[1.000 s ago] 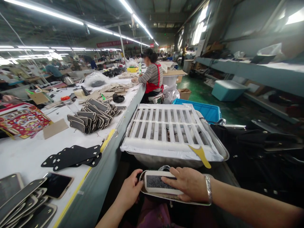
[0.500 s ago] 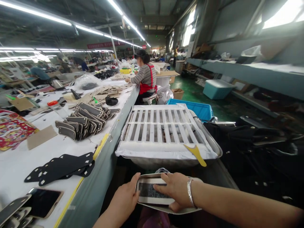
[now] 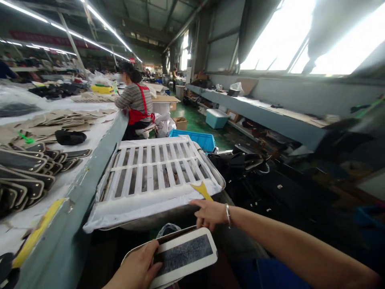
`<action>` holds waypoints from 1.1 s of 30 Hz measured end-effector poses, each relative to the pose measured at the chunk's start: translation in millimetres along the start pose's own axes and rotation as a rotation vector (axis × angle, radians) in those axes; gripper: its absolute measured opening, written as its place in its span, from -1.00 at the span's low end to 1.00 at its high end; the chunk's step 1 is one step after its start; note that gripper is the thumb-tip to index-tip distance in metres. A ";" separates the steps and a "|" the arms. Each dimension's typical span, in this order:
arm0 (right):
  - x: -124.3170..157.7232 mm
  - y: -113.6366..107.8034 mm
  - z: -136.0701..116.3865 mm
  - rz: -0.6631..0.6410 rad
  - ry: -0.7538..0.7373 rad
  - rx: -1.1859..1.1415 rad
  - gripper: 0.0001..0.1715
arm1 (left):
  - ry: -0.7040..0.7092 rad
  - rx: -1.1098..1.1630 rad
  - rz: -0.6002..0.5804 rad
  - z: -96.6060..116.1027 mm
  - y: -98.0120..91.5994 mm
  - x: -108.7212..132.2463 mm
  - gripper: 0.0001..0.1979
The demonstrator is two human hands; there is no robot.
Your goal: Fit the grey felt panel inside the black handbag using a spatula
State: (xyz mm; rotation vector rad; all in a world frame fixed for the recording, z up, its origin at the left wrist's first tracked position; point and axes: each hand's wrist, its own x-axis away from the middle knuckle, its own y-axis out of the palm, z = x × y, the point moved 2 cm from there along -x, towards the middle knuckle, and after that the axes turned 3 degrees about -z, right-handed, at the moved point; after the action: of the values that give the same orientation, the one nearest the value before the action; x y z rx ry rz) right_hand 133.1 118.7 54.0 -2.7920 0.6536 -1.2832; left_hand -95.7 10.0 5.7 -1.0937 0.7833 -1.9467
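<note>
At bottom centre, the left hand [image 3: 142, 260] grips a pale-rimmed panel [image 3: 189, 252]. Beyond it, the right hand [image 3: 211, 213], loosely bent, seemingly empty, is nearer the yellow tool [image 3: 203, 190], which slants down rightward at the white slatted rack's [image 3: 132, 208] near edge.

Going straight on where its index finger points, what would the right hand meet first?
The right hand would probably meet the near edge of the white rack first; depth is unclear, so it might pass above.
</note>
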 end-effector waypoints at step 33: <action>19.7 11.3 56.4 0.053 -0.133 -0.311 -0.53 | 0.069 -0.335 -0.253 53.3 0.6 -0.3 -0.26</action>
State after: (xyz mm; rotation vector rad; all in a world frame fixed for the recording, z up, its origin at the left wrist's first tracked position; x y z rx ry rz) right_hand 181.4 91.6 28.9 -3.0414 0.9889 -1.0562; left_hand -48.3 2.3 28.9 -1.3860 1.0814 -2.1211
